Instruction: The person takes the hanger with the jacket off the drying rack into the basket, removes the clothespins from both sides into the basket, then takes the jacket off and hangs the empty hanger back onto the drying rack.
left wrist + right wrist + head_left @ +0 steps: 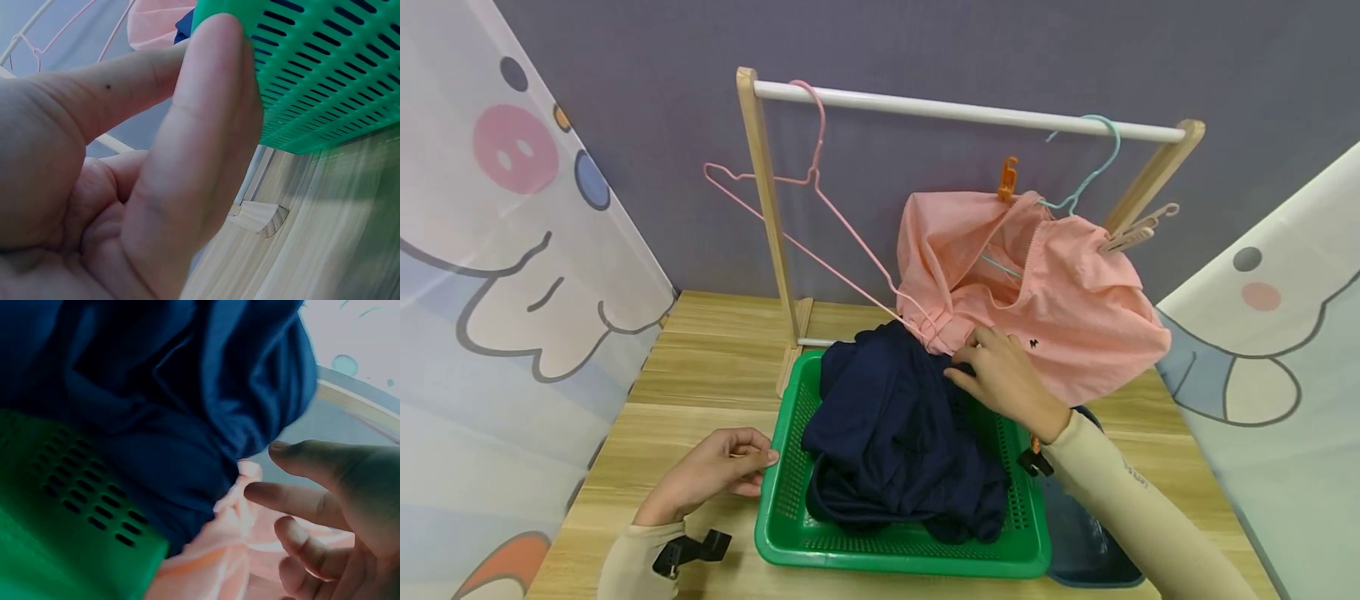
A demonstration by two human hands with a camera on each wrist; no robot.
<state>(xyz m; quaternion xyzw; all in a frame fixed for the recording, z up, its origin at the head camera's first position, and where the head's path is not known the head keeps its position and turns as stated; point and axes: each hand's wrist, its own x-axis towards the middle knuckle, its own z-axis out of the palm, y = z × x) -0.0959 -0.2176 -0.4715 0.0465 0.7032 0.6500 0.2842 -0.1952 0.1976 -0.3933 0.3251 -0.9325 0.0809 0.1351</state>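
A green basket (902, 562) stands on the table with a crumpled navy garment (887, 425) heaped inside it. At the basket's left rim, my left hand (722, 467) pinches the edge between thumb and fingers; the left wrist view shows the fingertips (215, 37) against the green plastic. My right hand (1007, 375) hovers over the basket's back right, fingers slightly bent and holding nothing. In the right wrist view its fingertips lie just beside the navy cloth. Behind that hand, a pink garment (1075, 325) hangs from a teal hanger (1097, 167).
A wooden rack with a white rail (925, 104) stands behind the basket. A pink hanger (850, 225) hangs slanted from its left end. An orange clip (1007, 179) and a beige clothespin (1138, 229) grip the pink garment. A dark blue basket (1086, 542) lies under the right forearm.
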